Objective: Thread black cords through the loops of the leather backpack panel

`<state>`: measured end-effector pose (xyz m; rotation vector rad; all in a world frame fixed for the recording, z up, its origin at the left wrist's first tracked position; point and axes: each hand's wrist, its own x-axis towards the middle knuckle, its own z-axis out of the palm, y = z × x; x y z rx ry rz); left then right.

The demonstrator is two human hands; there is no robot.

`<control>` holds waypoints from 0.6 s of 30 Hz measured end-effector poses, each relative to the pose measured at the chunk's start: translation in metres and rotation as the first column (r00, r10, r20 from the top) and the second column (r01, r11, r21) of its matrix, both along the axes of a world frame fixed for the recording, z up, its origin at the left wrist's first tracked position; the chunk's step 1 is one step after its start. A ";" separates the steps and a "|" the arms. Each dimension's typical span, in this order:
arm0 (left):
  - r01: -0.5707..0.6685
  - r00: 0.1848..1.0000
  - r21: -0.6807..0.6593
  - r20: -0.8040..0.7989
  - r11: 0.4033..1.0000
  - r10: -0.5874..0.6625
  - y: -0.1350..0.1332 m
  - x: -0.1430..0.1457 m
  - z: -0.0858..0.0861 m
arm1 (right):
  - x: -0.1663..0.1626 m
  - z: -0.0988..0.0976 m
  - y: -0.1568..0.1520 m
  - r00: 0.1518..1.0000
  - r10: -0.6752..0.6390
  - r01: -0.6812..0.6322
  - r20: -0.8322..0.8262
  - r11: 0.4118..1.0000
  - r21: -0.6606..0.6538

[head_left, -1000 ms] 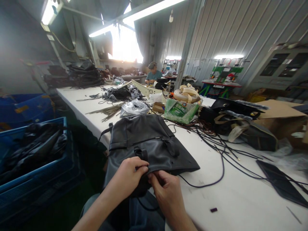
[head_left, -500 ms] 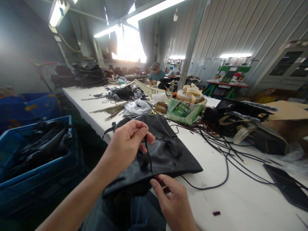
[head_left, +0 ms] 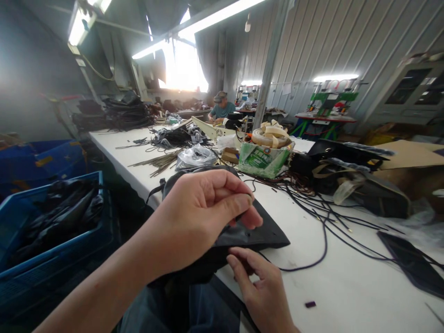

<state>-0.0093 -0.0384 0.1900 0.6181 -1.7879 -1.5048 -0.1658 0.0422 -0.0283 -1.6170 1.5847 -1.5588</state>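
Pinching a thin dark cord between thumb and forefinger, left hand (head_left: 204,210) raised above the near edge of the tabletop (head_left: 347,286), fingers curled shut around that cord. Just below and to the right, right hand (head_left: 263,291) half curled, fingertips at the near hem of the black bag (head_left: 256,233); cannot tell whether gripping anything. Lying flat, with its near end hanging off the tabletop toward the lap and its long axis running near to far, leaning slightly left, mouth end nearest. Judged partway through: cord drawn up from the near hem (how much threaded, hidden behind the raised hand), the loose length (head_left: 312,263) trailing right across the tabletop toward a tangle of more cords (head_left: 312,194).
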 end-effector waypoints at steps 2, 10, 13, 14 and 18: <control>0.018 0.999 0.008 0.039 1.000 -0.019 0.005 -0.011 0.005 | 0.001 0.007 -0.002 1.000 -0.003 0.004 0.022 0.999 -0.046; 0.134 0.967 -0.214 0.241 0.968 -0.080 0.017 -0.051 0.002 | 0.006 0.023 -0.010 1.000 0.009 -0.007 0.018 0.994 -0.109; -0.054 0.986 -0.275 0.138 0.960 0.095 -0.007 -0.045 -0.010 | -0.007 0.018 -0.001 0.999 0.040 -0.042 -0.036 0.998 -0.057; -0.133 0.978 -0.301 0.114 0.944 0.174 -0.019 -0.038 -0.016 | -0.018 0.016 0.003 0.998 0.024 -0.026 -0.060 0.999 -0.028; -0.484 0.850 -0.240 0.097 0.841 0.517 -0.064 0.014 -0.056 | -0.100 0.015 0.022 0.957 -0.229 0.252 -0.180 0.960 0.121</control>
